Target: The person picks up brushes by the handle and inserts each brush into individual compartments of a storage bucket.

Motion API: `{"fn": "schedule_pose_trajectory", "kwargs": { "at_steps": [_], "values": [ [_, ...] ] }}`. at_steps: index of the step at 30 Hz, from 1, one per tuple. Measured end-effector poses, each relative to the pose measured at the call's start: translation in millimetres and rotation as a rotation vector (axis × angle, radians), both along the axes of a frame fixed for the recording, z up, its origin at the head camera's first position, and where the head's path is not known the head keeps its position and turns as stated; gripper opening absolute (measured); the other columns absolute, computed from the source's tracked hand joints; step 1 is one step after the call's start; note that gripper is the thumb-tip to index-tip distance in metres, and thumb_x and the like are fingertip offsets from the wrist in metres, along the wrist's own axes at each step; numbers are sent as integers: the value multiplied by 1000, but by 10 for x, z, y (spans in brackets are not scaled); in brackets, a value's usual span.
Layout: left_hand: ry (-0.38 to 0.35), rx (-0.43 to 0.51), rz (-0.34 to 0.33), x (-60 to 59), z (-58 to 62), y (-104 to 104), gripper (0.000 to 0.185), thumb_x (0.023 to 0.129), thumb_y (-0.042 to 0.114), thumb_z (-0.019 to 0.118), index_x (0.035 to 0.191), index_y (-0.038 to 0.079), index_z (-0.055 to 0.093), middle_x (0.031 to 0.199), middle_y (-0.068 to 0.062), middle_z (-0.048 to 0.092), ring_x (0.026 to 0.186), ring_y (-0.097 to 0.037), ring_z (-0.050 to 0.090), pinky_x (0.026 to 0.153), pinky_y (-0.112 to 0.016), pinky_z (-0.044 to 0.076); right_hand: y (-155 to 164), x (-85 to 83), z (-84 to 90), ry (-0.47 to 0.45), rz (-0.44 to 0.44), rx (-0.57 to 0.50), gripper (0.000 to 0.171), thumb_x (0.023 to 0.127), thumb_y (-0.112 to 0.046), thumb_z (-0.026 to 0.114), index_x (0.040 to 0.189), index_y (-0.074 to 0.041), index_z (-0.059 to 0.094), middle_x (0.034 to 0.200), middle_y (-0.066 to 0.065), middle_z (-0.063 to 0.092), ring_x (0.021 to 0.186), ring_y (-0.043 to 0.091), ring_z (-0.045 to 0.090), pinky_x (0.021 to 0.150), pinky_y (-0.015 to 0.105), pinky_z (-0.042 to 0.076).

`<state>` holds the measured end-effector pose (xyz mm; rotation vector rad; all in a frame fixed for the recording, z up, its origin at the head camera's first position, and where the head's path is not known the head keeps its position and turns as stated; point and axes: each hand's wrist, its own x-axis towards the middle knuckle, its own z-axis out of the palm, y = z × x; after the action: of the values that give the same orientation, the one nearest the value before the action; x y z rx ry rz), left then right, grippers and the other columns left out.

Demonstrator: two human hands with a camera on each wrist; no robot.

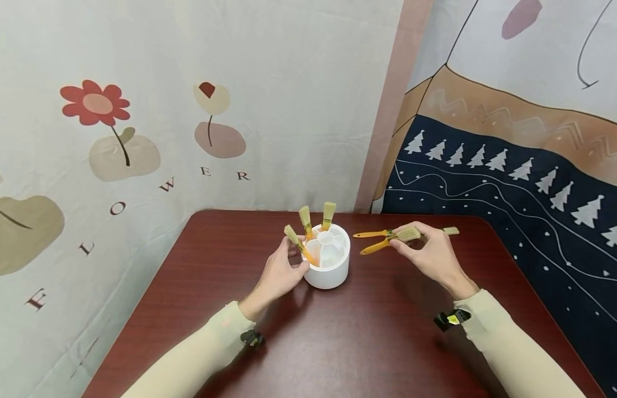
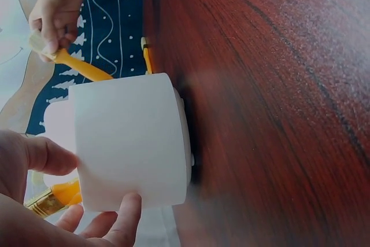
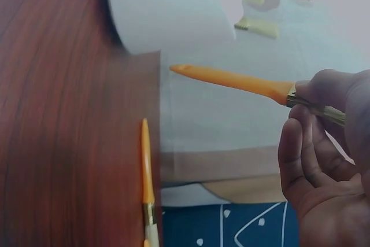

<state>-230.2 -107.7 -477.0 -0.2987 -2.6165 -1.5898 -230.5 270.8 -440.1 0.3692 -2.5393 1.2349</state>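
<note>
A white round divided holder (image 1: 333,278) stands upright on the table. My left hand (image 1: 280,272) grips its left side, thumb near the rim and fingertips on the wall in the left wrist view. Three brushes stand in the holder bristles up: one leaning brush (image 1: 291,236) beside my left fingers, a second brush (image 1: 305,216) and a third brush (image 1: 328,213) at the back. To the right, my right hand (image 1: 432,251) pinches a yellow-handled paintbrush (image 3: 231,79) near its metal band. Its handle points left toward the holder, bristles toward the palm.
Another yellow-handled brush (image 1: 370,234) lies on the table behind my right hand, which partly hides it. An orange tip (image 3: 147,243) shows near its bristles. The dark red wooden table (image 1: 318,342) meets a printed cloth (image 1: 298,110) at its back edge.
</note>
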Motion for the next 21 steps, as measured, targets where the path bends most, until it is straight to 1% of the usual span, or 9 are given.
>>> {"fn": "schedule_pose_trajectory", "kwargs": {
  "at_steps": [4,8,15,18,21],
  "values": [
    [-11,14,0,8,7,1,60,98,6,75,155,11,62,152,-24,74,142,-42,74,109,-49,69,-58,41,69,16,15,-31,29,105,-27,92,130,-15,84,122,8,88,96,9,74,85,11,61],
    [-12,22,3,12,5,-1,59,98,6,76,156,11,62,153,-25,73,144,-42,73,109,-48,69,-120,78,135,52,26,-50,28,103,-24,92,128,-13,84,120,9,88,96,5,76,88,10,62],
    [-9,56,-6,14,-8,5,62,100,8,83,158,9,60,156,-22,73,147,-40,72,111,-52,68,-223,130,238,99,57,-90,27,101,-17,94,126,-12,85,119,9,88,98,2,76,91,10,62],
    [-12,66,-7,23,-14,6,62,99,9,85,156,6,60,155,-24,73,147,-41,71,112,-53,68,-266,147,276,123,75,-111,27,100,-13,95,125,-12,85,117,8,88,98,2,77,92,11,63],
    [-15,67,-2,32,-23,5,60,99,10,86,152,2,59,152,-28,73,147,-42,71,111,-52,68,-316,156,313,148,103,-141,27,97,-8,96,122,-12,86,115,9,88,96,3,78,91,13,64]
  ]
}}
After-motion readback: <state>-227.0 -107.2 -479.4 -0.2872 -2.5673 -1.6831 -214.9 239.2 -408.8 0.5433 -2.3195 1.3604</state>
